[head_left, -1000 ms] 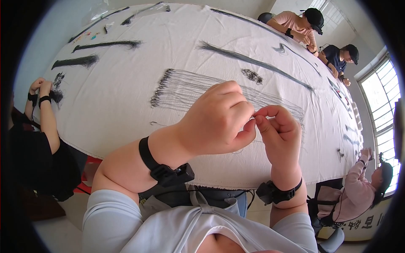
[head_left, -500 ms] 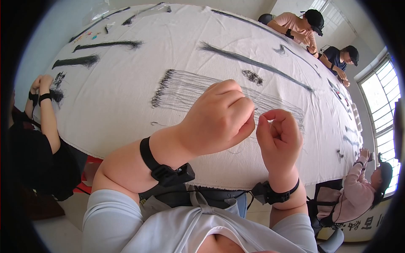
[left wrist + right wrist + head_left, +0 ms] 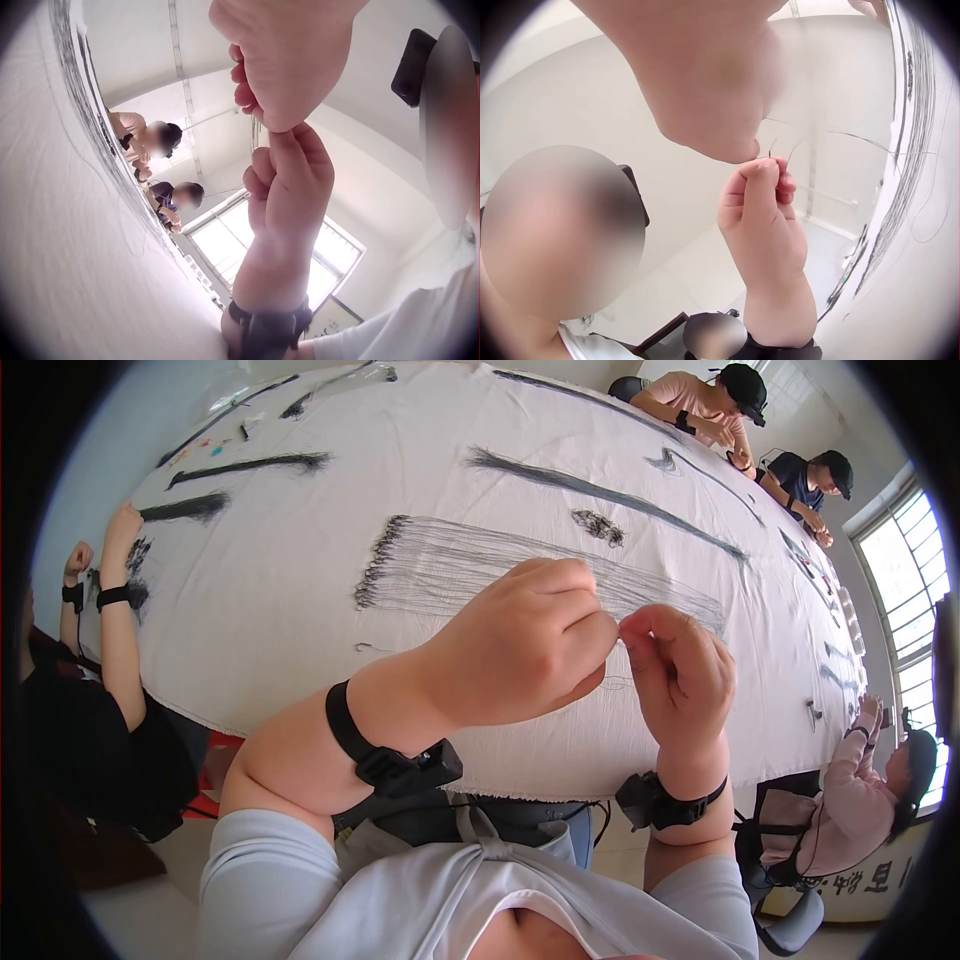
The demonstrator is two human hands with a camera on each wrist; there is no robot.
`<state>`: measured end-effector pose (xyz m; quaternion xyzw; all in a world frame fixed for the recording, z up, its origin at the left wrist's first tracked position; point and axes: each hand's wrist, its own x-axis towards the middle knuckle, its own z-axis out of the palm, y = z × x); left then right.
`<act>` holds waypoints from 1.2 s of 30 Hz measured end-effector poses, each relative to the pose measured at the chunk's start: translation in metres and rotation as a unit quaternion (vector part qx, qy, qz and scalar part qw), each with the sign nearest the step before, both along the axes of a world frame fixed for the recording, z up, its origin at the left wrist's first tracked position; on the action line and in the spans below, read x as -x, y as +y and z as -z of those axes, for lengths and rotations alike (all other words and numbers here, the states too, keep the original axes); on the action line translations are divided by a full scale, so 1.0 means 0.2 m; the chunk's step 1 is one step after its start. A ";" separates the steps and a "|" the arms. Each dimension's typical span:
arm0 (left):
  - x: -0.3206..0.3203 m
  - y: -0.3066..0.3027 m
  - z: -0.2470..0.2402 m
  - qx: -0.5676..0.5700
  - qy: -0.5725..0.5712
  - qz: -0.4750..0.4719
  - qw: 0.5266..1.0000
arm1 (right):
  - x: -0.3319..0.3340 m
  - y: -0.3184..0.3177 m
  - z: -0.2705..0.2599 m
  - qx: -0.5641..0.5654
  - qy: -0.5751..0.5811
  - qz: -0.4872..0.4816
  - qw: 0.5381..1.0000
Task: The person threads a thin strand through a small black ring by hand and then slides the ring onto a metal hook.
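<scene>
A long table draped in a white cloth fills the room, with four other people seated around it: one in black at the left edge, one in a pink top and one in a dark top at the far end, and one in pink at the lower right. Below that last person, a pale panel carries dark printed characters, too bent by the lens to be read.

Dark fibre lies on the cloth in several lots. A long bundle runs slantwise across the far half, two shorter bundles lie toward the left edge, and a small tangled clump sits just beside the long bundle. Nearer the wearer, a row of thin strands is laid out side by side, its knotted ends lined up at the left.

Above the near edge of the table, in front of that row, the wearer's two hands meet at the fingertips. The left hand has its fingers curled tight into the palm, with thumb and forefinger pressed together. The right hand is curled the same way, its thumb and forefinger tips touching those of the left. A black strap circles each wrist.

Pinched between the two hands is a fine strand. In the right wrist view short ends stick up from the left hand's fingertips and a hair-thin length arcs away toward the cloth.
</scene>
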<state>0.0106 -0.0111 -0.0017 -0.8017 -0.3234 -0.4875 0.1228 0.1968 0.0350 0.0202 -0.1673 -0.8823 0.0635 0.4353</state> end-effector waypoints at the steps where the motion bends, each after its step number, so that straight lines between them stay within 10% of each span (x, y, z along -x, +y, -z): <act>1: 0.00 0.00 0.00 -0.015 0.010 0.002 1.000 | -0.01 0.01 0.00 0.040 -0.003 -0.011 0.999; 10: 0.02 0.00 -0.02 -0.193 -0.004 -0.065 0.979 | -0.01 -0.02 0.03 0.070 0.056 -0.072 0.993; 31: 0.01 -0.02 -0.01 -0.011 0.022 -0.015 1.000 | 0.00 -0.03 -0.01 -0.125 -0.011 -0.011 0.992; 36: -0.01 -0.03 0.00 -0.053 0.041 0.008 0.998 | -0.02 0.02 -0.02 -0.007 0.008 -0.049 0.999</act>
